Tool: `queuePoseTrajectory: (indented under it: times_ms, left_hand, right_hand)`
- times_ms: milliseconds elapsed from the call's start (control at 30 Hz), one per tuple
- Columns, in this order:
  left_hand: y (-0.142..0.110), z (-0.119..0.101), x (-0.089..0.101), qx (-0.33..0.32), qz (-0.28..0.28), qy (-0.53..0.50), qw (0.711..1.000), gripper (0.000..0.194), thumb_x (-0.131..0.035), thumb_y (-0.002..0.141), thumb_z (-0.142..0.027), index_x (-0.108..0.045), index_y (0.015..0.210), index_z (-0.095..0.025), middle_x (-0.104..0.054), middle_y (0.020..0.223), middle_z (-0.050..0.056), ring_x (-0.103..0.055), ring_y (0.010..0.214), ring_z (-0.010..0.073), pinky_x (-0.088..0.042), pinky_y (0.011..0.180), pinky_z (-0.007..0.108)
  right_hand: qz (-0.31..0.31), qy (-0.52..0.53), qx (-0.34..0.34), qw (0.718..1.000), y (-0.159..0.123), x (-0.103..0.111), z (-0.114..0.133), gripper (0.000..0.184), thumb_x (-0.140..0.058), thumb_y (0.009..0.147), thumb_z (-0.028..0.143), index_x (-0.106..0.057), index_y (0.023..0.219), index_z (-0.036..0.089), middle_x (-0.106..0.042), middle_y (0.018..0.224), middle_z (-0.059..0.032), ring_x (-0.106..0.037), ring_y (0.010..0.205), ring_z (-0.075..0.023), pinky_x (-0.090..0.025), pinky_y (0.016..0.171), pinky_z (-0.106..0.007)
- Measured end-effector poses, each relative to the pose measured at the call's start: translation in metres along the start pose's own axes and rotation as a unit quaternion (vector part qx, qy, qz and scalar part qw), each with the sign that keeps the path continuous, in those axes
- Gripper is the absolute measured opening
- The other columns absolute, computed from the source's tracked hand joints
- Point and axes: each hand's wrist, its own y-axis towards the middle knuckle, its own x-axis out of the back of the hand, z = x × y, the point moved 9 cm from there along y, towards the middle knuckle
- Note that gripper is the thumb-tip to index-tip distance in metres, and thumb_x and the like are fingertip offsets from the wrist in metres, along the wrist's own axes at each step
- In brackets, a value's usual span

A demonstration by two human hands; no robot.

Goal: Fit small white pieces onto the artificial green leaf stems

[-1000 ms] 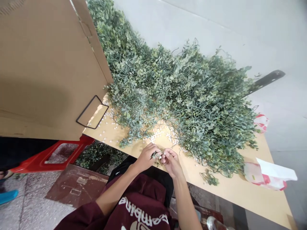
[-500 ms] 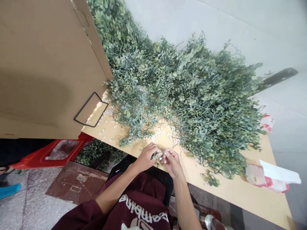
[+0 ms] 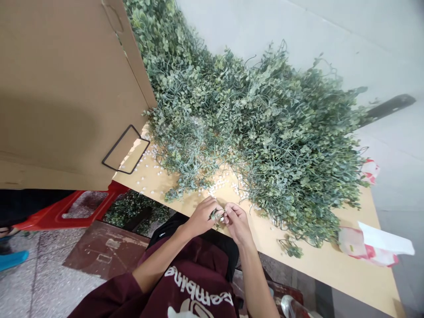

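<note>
Just over the table's near edge, my left hand (image 3: pixel 202 217) is closed around a small sprig of artificial leaves (image 3: pixel 217 215), most of it hidden by the fingers. My right hand (image 3: pixel 237 224) meets it from the right, thumb and fingers pinched at the sprig's end. A tiny white bit shows between the two hands; I cannot make out whether it is a bead or a cap. Small white pieces (image 3: pixel 222 182) lie scattered on the tabletop just beyond the hands. Behind them spreads a large heap of green artificial foliage (image 3: pixel 281 132).
A big cardboard box (image 3: pixel 56 88) stands at the left, with a black rectangular frame (image 3: pixel 110 166) by its corner. One loose sprig (image 3: pixel 291 247) and a red-and-white wrapper (image 3: pixel 353 243) lie on the table (image 3: pixel 367 282) at right. A red plastic stool (image 3: pixel 96 207) stands below left.
My right hand's fingers have shifted slightly at the sprig's end. The left hand keeps its grip, and the view has moved a little.
</note>
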Motion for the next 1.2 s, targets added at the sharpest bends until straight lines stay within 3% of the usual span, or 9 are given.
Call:
queuePoseTrajectory:
  times_ms: [300,600,867,1067,1200]
  left_hand:
    - [0.000,-0.001,-0.002,0.002,0.007,-0.016,1.000,0.030,-0.043,0.098,-0.036,-0.052,0.076,-0.018,-0.054,0.076,0.003,-0.047,0.078,0.0182,-0.040,0.075,0.031]
    - [0.000,0.001,-0.001,0.000,0.004,-0.009,1.000,0.021,-0.049,0.093,-0.026,-0.049,0.074,-0.019,-0.051,0.074,0.002,-0.045,0.076,0.0176,-0.038,0.073,0.030]
    - [-0.002,0.000,0.001,-0.012,0.002,-0.004,1.000,0.028,-0.044,0.097,-0.036,-0.049,0.075,-0.019,-0.052,0.075,0.003,-0.045,0.077,0.0181,-0.038,0.074,0.030]
    - [-0.003,0.002,0.001,-0.008,-0.009,0.010,1.000,0.028,-0.039,0.100,-0.035,-0.051,0.081,-0.019,-0.054,0.078,0.003,-0.047,0.081,0.0181,-0.039,0.079,0.031]
    - [-0.004,0.001,0.000,-0.010,-0.007,0.030,0.999,0.025,-0.039,0.100,-0.032,-0.052,0.083,-0.019,-0.055,0.081,0.004,-0.047,0.082,0.0187,-0.039,0.077,0.031]
  right_hand:
    - [0.030,-0.007,-0.028,0.999,0.002,0.001,-0.004,0.025,-0.075,0.078,0.037,-0.062,0.072,0.017,-0.050,0.059,0.0035,-0.040,0.051,-0.0073,-0.038,0.053,-0.020]
    - [0.031,-0.024,-0.031,0.999,0.003,0.000,-0.005,0.025,-0.077,0.075,0.037,-0.061,0.070,0.018,-0.046,0.057,0.0046,-0.040,0.052,-0.0085,-0.038,0.053,-0.020]
    - [0.032,-0.038,-0.021,0.999,0.004,-0.001,-0.005,0.024,-0.078,0.075,0.035,-0.061,0.076,0.018,-0.051,0.063,0.0039,-0.043,0.053,-0.0080,-0.038,0.054,-0.019]
    - [0.016,-0.100,0.048,0.994,0.001,0.005,0.008,0.021,-0.072,0.081,0.038,-0.064,0.084,0.019,-0.057,0.070,0.0018,-0.050,0.060,-0.0100,-0.041,0.060,-0.022]
    - [-0.009,-0.231,0.108,0.967,-0.006,0.007,0.026,0.018,-0.070,0.082,0.036,-0.065,0.081,0.019,-0.060,0.070,0.0002,-0.054,0.066,-0.0141,-0.044,0.066,-0.025]
